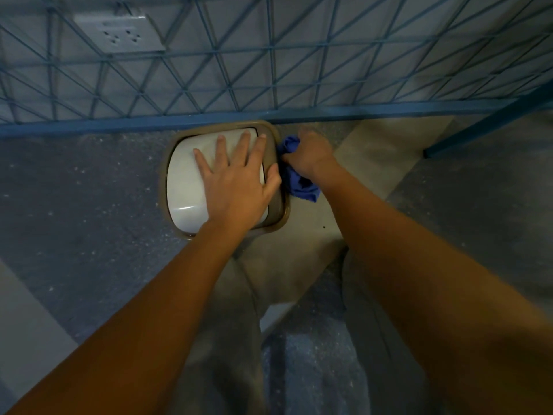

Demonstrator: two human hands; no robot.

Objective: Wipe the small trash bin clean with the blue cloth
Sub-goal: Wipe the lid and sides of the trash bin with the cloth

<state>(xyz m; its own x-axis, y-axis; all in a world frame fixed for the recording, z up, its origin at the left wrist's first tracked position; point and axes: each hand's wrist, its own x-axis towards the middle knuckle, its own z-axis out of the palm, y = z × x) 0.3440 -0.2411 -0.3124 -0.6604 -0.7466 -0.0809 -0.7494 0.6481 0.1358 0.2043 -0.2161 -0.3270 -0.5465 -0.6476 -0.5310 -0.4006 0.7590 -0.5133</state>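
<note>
The small trash bin [185, 187] stands on the floor below me, seen from above: a white swing lid inside a brown rim. My left hand [236, 181] lies flat on the lid with fingers spread and its thumb over the rim's right side. My right hand [311, 154] is closed on the crumpled blue cloth [302, 185] and presses it against the bin's right outer side. The bin's walls are hidden under the lid.
A blue metal mesh frame [269, 70] runs just behind the bin, its bottom bar touching the rim. A white wall socket [119, 32] sits behind the mesh at upper left. A blue frame leg [490, 127] slants down at right. My grey trouser legs [227, 324] are below.
</note>
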